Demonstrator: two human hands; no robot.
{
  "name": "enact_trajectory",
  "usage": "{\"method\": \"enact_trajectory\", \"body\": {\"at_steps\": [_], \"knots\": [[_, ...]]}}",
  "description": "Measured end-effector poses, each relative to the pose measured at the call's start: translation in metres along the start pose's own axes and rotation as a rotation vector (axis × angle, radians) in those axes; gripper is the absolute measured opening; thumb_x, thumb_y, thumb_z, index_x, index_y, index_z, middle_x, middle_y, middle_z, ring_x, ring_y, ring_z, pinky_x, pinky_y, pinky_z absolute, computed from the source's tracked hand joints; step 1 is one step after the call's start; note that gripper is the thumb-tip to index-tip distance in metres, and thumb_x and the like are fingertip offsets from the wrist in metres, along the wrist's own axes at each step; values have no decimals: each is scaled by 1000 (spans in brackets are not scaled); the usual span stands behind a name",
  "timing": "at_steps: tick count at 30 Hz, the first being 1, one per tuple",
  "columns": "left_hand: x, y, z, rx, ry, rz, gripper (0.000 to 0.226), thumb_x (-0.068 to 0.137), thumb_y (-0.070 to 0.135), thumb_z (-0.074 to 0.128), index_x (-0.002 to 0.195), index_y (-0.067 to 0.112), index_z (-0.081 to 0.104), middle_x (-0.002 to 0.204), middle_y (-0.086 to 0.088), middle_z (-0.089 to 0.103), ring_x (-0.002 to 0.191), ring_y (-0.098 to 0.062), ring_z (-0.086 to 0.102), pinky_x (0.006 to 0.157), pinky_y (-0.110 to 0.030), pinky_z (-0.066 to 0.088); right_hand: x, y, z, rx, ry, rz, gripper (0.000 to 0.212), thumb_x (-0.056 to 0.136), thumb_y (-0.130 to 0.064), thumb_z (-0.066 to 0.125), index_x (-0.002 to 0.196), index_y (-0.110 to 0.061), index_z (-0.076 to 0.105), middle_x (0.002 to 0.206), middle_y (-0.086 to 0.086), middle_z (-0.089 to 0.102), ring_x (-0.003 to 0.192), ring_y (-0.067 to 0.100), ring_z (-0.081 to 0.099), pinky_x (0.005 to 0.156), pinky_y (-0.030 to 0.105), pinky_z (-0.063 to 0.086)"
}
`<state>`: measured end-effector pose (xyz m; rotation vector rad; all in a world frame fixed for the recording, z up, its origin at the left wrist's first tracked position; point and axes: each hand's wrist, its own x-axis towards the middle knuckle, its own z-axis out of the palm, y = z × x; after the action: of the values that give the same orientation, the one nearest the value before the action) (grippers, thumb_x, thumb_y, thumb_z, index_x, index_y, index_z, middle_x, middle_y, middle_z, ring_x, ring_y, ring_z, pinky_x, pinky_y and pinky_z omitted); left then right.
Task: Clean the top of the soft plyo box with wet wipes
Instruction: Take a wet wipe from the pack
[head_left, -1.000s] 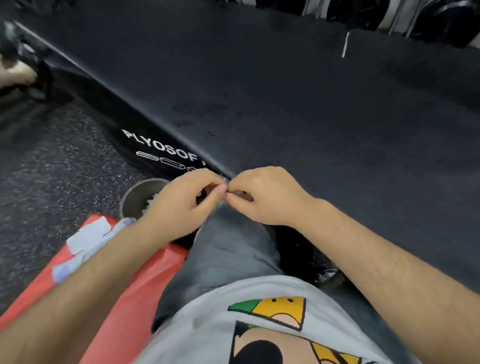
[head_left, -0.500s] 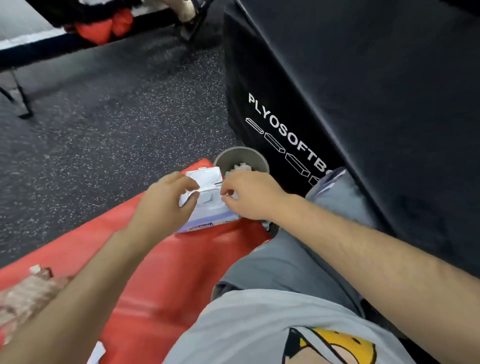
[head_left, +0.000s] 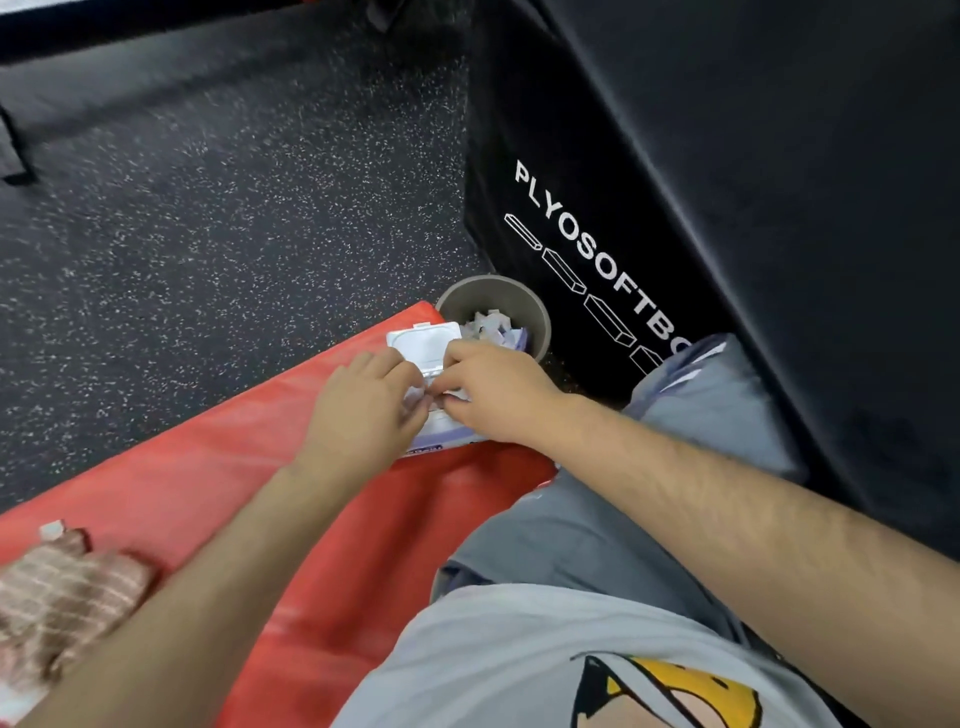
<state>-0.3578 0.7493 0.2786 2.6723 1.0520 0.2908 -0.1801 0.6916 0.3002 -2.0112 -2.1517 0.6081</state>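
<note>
Dark speckled rubber floor (head_left: 208, 234) carries the black plyo box (head_left: 597, 182), a round grey bin (head_left: 540, 317) just beside its printed side, and a red mat (head_left: 249, 467). On the mat lie a wipes pack (head_left: 423, 343) with its lid flipped up and, well apart, a striped cloth (head_left: 62, 597) beside what looks like a white scrap (head_left: 52, 530).

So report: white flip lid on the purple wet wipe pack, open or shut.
Open: the white flip lid stands raised, inner face showing, beyond the left hand and right hand pinching at the purple pack.
</note>
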Motion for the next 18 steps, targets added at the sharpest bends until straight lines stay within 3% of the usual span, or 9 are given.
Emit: {"method": "enact_trajectory", "body": {"at_steps": [3, 7, 9, 13, 18], "knots": [[-3, -2, 3, -40, 13, -8, 21, 85, 37, 53, 80, 17, 57, 83, -2, 57, 77, -30, 54, 63, -43, 47, 8, -4, 4, -91, -7, -38, 23, 95, -26, 54, 95, -22, 76, 101, -1, 58, 96, 25, 57, 63, 37, 47], [-8, -3, 7, -98, 18, -23, 20, 84, 36, 49, 79, 17, 53, 84, -2, 55, 79, -28, 51, 65, -39, 45, 17, -12, 5, -250, -64, -65, 25, 97, -20, 49, 97, -14, 73, 104, 2, 58, 92, 29, 61, 54, 33, 26], [-10, -4, 7, -112, 22, -22, 18, 85, 34, 51, 79, 17, 53, 84, -1, 55, 80, -26, 51, 67, -37, 42, 21, -14, 4, -302, -99, -80, 24, 97, -17, 47, 100, -11, 71, 104, 4, 59, 93, 31, 61, 54, 33, 24], [-10, -2, 4, -98, 19, -47, 18, 84, 20, 70, 78, 16, 53, 85, -2, 56, 83, -27, 51, 67, -35, 36, 29, -18, 5, -387, -154, -136, 19, 97, -13, 49, 103, -10, 67, 106, 4, 62, 94, 29, 63, 49, 31, 16], [-9, -1, 2, -117, -2, -66, 18, 84, 23, 68, 77, 17, 52, 84, 0, 56, 85, -27, 53, 66, -34, 38, 33, -20, 5, -397, -160, -178, 19, 98, -16, 50, 109, -9, 64, 112, 8, 61, 95, 28, 65, 61, 34, 32]]}}
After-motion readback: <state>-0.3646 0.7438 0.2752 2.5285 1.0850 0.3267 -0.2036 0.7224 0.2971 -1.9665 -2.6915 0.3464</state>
